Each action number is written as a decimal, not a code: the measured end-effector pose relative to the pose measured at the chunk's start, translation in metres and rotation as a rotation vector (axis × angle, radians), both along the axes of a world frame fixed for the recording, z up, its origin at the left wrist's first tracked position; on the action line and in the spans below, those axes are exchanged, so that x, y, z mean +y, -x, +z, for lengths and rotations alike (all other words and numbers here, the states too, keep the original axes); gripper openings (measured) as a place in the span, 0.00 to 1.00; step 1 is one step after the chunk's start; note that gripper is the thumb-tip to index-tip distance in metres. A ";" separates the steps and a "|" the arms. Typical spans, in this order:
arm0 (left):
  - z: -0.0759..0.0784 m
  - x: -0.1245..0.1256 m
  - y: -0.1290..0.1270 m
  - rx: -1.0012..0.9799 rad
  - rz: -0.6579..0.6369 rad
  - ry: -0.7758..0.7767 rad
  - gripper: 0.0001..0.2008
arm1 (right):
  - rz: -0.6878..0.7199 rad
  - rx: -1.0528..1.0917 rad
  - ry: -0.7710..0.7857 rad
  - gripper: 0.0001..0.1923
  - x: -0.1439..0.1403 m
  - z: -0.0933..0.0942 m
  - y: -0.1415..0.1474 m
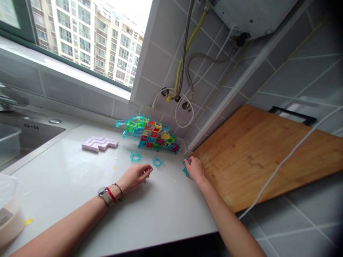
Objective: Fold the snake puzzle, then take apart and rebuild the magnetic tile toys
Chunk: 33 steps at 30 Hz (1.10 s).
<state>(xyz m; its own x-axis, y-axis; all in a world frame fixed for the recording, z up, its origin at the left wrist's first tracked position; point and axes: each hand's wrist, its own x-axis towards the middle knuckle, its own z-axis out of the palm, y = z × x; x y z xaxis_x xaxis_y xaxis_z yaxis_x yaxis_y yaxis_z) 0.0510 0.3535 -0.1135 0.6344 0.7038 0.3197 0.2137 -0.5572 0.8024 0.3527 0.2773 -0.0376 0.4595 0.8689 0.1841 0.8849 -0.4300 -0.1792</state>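
Observation:
At the right end of the counter, my right hand (196, 168) has its fingers closed on a teal translucent plastic piece (185, 169), partly hidden behind the fingers. My left hand (137, 177) rests over the middle of the counter, fingers loosely bent and slightly apart, nothing visible in them. Just beyond it lie a teal ring-shaped plastic piece (136, 157) and a second teal piece with a round hole (157, 161). Against the back wall stands a teal translucent toy structure (152, 134), filled with red, yellow, green and blue parts.
Lilac zigzag blocks (99, 143) lie left of the structure. A sink (40, 125) borders the counter (160, 210) on the left, near a round pale container (10, 214). A wooden board (262, 153) leans at the right, crossed by a white cable (284, 160).

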 end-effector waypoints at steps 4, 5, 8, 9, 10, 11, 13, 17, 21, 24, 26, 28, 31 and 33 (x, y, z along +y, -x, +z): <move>-0.009 0.008 0.001 0.017 0.057 -0.038 0.16 | 0.388 0.106 -0.185 0.20 -0.050 -0.046 0.046; -0.009 0.009 0.001 0.025 0.082 -0.053 0.16 | 0.436 0.153 -0.231 0.21 -0.059 -0.057 0.056; -0.009 0.007 0.001 0.103 0.125 -0.137 0.16 | 0.454 0.337 -0.378 0.23 -0.071 -0.080 0.078; -0.008 0.005 0.001 0.141 0.128 -0.170 0.16 | 0.456 0.404 -0.407 0.24 -0.072 -0.084 0.081; -0.006 0.003 0.001 0.179 0.134 -0.205 0.15 | 0.456 0.466 -0.428 0.25 -0.071 -0.086 0.081; -0.005 0.000 0.001 0.218 0.134 -0.240 0.14 | 0.453 0.524 -0.444 0.25 -0.069 -0.088 0.080; -0.004 -0.005 0.000 0.293 0.137 -0.303 0.13 | 0.413 0.636 -0.481 0.26 -0.066 -0.089 0.074; 0.002 -0.013 -0.002 0.430 0.148 -0.396 0.15 | 0.313 0.834 -0.522 0.27 -0.061 -0.089 0.061; 0.018 -0.015 0.004 0.560 0.170 -0.456 0.15 | 0.316 0.903 -0.531 0.26 -0.059 -0.087 0.058; 0.037 -0.010 0.014 0.661 0.180 -0.496 0.14 | 0.337 0.925 -0.513 0.22 -0.057 -0.088 0.061; 0.053 -0.003 0.021 0.724 0.194 -0.521 0.13 | 0.349 0.930 -0.489 0.20 -0.056 -0.088 0.062; 0.070 0.006 0.025 0.782 0.213 -0.545 0.13 | 0.353 0.928 -0.455 0.19 -0.057 -0.087 0.062; 0.098 0.023 0.027 0.851 0.243 -0.574 0.14 | 0.350 0.921 -0.396 0.16 -0.063 -0.078 0.061; 0.119 0.036 0.026 0.888 0.272 -0.591 0.14 | 0.349 0.918 -0.362 0.13 -0.069 -0.069 0.059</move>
